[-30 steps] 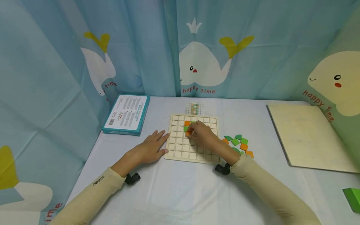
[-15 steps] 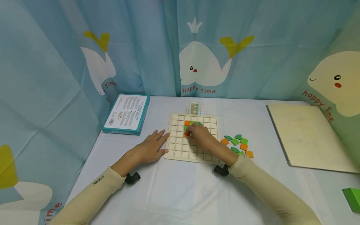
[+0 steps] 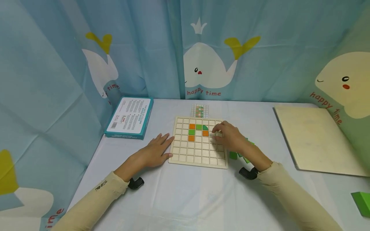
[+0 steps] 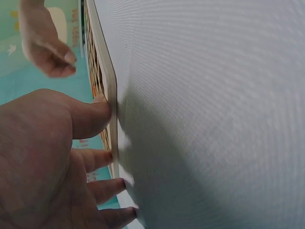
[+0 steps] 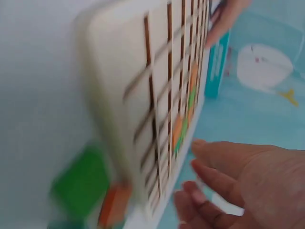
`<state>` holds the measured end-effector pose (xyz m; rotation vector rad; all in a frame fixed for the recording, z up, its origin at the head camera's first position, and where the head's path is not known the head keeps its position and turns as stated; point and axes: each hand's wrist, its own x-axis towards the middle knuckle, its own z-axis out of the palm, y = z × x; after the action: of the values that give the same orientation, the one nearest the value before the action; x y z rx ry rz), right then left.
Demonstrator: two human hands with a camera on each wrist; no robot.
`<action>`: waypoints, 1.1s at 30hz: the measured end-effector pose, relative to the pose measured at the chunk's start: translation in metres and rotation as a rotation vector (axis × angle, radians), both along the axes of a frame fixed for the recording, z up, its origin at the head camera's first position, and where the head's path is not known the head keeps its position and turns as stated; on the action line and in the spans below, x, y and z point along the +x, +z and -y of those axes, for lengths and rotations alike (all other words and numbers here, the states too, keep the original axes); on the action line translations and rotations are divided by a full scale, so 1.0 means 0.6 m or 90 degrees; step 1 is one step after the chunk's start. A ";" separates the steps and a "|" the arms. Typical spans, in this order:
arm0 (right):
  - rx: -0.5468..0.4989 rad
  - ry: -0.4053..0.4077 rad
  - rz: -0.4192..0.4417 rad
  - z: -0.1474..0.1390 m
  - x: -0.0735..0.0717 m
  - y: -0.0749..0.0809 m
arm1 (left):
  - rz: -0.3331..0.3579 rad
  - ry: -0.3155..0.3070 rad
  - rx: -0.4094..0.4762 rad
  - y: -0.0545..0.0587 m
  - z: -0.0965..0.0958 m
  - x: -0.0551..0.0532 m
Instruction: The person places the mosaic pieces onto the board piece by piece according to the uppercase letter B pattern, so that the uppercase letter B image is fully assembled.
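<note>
A wooden grid board (image 3: 190, 152) lies on the table. Orange square tiles (image 3: 191, 138), green square tiles (image 3: 192, 132) and a dark green quarter-round tile (image 3: 205, 127) sit in some of its upper cells. At the board's left edge rests my left hand (image 3: 156, 152), fingers spread; in the left wrist view its thumb (image 4: 93, 114) touches the board's side. My right hand (image 3: 231, 136) hovers over the board's right edge with loosely bent fingers and nothing between them. Loose green tiles (image 3: 233, 155) lie right of the board, partly hidden under that hand and forearm.
A small printed pattern card (image 3: 199, 111) lies just behind the board. To the back left is a teal and white box (image 3: 128, 117). A large pale wooden panel (image 3: 318, 141) lies at right, and a green block (image 3: 361, 203) stands at the right edge of view.
My right hand has let go of an orange tile, which now sits in the left column under the green one, and has moved right toward the loose tiles. My left hand stays put.
</note>
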<state>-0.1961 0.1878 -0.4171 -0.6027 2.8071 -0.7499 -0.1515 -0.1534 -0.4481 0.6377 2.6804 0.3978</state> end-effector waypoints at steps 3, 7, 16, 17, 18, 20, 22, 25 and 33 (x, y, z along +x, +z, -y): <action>0.035 -0.043 0.044 -0.037 0.004 0.010 | 0.000 0.001 -0.007 0.000 0.001 0.001; 0.090 -0.072 0.070 -0.080 0.010 0.017 | -0.006 -0.002 -0.010 -0.002 0.001 0.002; 0.181 -0.102 0.088 -0.120 0.030 0.007 | -0.009 -0.003 -0.011 -0.007 0.002 0.000; 0.181 -0.103 0.082 -0.121 0.031 0.004 | -0.010 -0.003 -0.010 -0.007 0.003 0.000; 0.178 -0.105 0.075 -0.120 0.032 0.002 | -0.010 -0.003 -0.010 -0.006 0.003 0.000; 0.169 -0.110 0.059 -0.119 0.033 -0.004 | -0.010 -0.004 -0.009 -0.005 0.003 0.000; 0.156 -0.113 0.040 -0.120 0.034 -0.009 | -0.011 -0.006 -0.008 -0.003 0.003 0.001; 0.132 -0.115 0.016 -0.122 0.034 -0.016 | -0.009 -0.008 0.003 -0.001 0.003 0.002; 0.108 -0.150 0.020 -0.136 0.037 -0.029 | -0.009 -0.011 0.016 0.004 0.001 0.004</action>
<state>-0.1740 0.2697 -0.4347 -0.2337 2.9056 -0.5430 -0.1494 -0.1541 -0.4456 0.6724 2.6858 0.4236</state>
